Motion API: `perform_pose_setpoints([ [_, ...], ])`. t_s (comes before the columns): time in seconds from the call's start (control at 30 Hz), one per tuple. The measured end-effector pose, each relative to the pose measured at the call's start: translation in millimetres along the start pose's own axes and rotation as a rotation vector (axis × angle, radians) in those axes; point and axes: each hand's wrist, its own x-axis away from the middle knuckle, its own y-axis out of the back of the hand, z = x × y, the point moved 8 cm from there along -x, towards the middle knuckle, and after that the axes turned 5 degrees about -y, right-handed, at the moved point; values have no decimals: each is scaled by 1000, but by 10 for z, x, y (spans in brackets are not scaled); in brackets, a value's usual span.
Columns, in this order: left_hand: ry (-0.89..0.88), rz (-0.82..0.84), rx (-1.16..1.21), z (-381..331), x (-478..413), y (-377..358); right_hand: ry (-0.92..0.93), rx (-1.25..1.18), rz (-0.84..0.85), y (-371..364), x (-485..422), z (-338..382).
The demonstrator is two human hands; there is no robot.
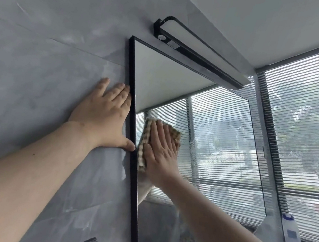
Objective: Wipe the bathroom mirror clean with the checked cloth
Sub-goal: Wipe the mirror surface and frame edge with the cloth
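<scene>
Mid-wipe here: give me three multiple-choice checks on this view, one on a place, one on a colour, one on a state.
1. Where does the left hand rest?
A) on the grey wall tile beside the mirror
B) on the lamp
C) on the window blinds

2. What colour is the mirror's frame?
A) white
B) black
C) wood brown

3. How does the right hand meet the checked cloth?
A) bunches it in a fist
B) presses it flat on the glass with straight fingers
C) dangles it clear of the glass

Answers:
1 A: the palm lies on the tile, fingertips at the frame.
2 B: a thin black edge runs round the glass.
3 B: the fingers lie straight over the cloth, against the mirror.
</scene>
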Motion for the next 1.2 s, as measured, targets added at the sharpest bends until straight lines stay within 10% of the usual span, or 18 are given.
perform_pose_setpoints([
  [0.63, -2, -15, 29, -5, 16, 21, 55, 76, 93, -120, 495, -53],
  [1.2, -61, -160, 115, 88, -69, 284, 82, -47, -38, 361, -866, 425],
])
